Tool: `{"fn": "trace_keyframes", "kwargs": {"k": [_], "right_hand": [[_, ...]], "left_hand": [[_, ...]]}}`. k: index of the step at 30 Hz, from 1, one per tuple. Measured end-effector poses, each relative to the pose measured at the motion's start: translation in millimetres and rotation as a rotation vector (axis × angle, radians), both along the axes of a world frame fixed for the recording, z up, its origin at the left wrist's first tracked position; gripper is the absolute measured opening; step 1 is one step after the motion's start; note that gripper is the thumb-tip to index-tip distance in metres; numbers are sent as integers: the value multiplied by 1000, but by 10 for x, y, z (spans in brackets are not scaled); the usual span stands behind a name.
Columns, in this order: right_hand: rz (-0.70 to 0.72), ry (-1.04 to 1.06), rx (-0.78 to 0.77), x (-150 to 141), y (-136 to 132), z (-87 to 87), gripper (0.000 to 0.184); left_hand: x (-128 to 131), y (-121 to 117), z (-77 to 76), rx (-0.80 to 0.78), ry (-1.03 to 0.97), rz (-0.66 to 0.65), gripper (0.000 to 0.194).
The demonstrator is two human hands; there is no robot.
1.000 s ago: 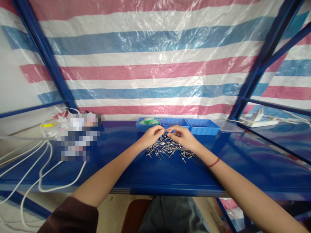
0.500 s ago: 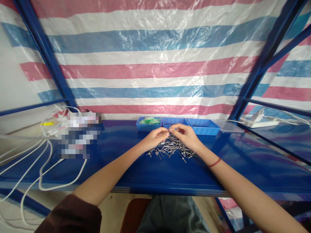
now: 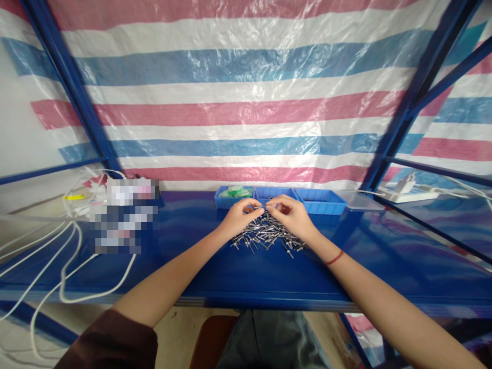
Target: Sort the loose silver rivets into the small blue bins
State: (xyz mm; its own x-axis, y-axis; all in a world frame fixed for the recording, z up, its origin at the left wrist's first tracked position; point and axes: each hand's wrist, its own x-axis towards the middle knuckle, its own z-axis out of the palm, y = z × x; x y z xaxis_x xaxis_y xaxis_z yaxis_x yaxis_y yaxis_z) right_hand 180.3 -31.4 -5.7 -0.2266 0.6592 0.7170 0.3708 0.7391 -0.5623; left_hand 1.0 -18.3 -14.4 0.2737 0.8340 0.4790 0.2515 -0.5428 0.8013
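Left hand [image 3: 239,217] and right hand [image 3: 292,215], fingertips nearly closed, pinch a thin metal pin [image 3: 264,206], likely light, stiff, best held endwise.

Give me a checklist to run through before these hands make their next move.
1. Left hand and right hand above the loose pile of thin silver metal pins: ok.
2. Small thin metal piece between their fingers: ok.
3. Its exact shape: cannot tell, too small.
4. Middle blue plastic bin fully in view: not ok, partly hidden.
5. White cable away from the pile: ok.
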Motion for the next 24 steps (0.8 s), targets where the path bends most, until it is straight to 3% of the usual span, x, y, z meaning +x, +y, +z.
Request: {"fn": "trace_keyframes", "kwargs": {"k": [8, 10, 15, 18, 21, 24], "right_hand": [[2, -157, -89, 24, 82, -50, 25], [-56, -148, -110, 86, 137, -42, 26], [-450, -84, -125, 483, 324, 29, 25], [-683, -130, -97, 766, 417, 42, 21], [-837, -217, -101, 952, 473, 9, 21], [-898, -265, -146, 999, 491, -22, 30]], "left_hand": [[-8, 12, -26, 30, 45, 35, 23], [-37, 21, -22, 56, 114, 60, 24], [-202, 62, 26, 270, 460, 67, 21], [-281, 94, 39, 314, 602, 34, 22], [-306, 118, 20, 302, 666, -1, 23], [-307, 117, -5, 291, 711, -54, 24]]}}
